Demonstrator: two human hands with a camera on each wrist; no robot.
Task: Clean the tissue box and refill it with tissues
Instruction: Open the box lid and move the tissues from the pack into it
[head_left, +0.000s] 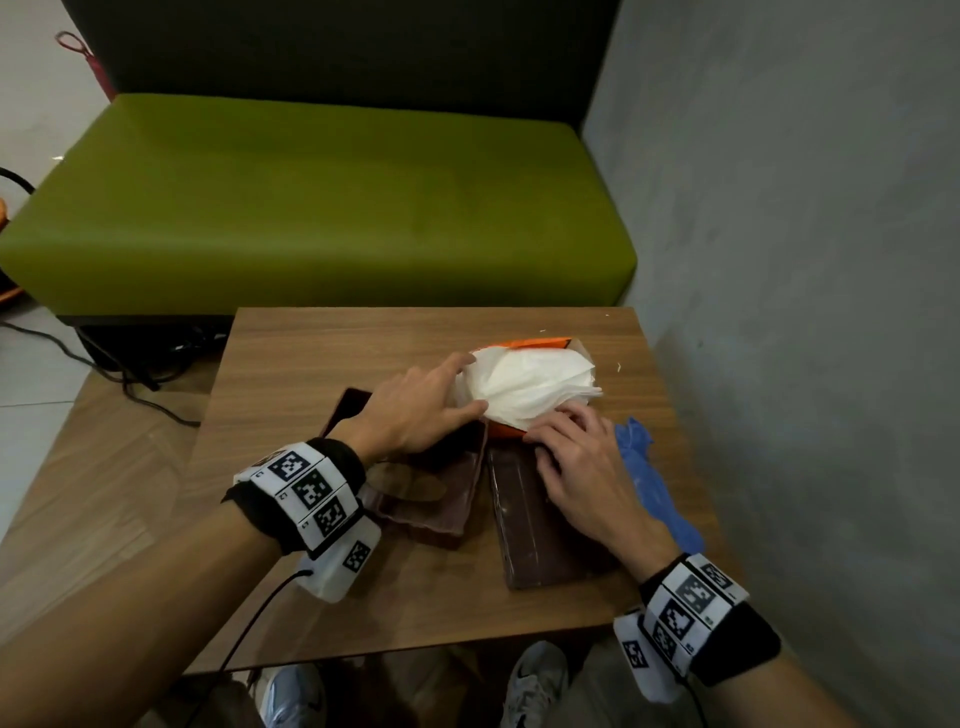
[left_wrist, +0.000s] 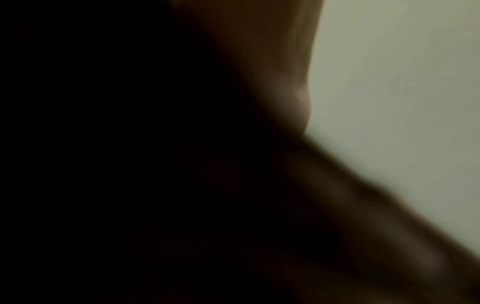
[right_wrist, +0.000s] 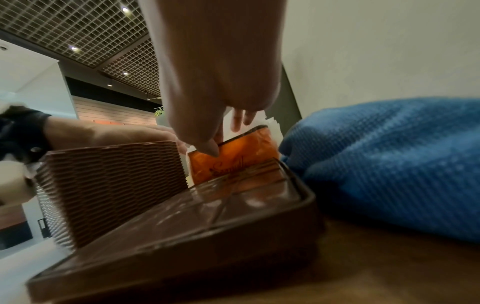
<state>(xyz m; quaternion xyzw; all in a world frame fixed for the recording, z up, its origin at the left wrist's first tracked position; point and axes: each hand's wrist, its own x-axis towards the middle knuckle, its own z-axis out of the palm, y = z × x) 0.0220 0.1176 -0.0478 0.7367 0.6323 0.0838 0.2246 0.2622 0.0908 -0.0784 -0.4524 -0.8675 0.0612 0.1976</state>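
On the bench (head_left: 311, 364), nearest, a brown lid (head_left: 524, 525) lies flat under the right hand (head_left: 582, 467), beside the brown box (head_left: 441, 499) on its left. A blue cloth (head_left: 649, 483) lies right of the lid. The right fingers (head_left: 558, 423) curl onto the near edge of the orange pack (right_wrist: 233, 160). The left hand (head_left: 415, 410), fingers straight, presses the left side of the white tissues (head_left: 530, 384) bulging from the pack, just beyond the box

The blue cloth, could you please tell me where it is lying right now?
In the head view, the blue cloth lies on the table's right side, beside the right hand.
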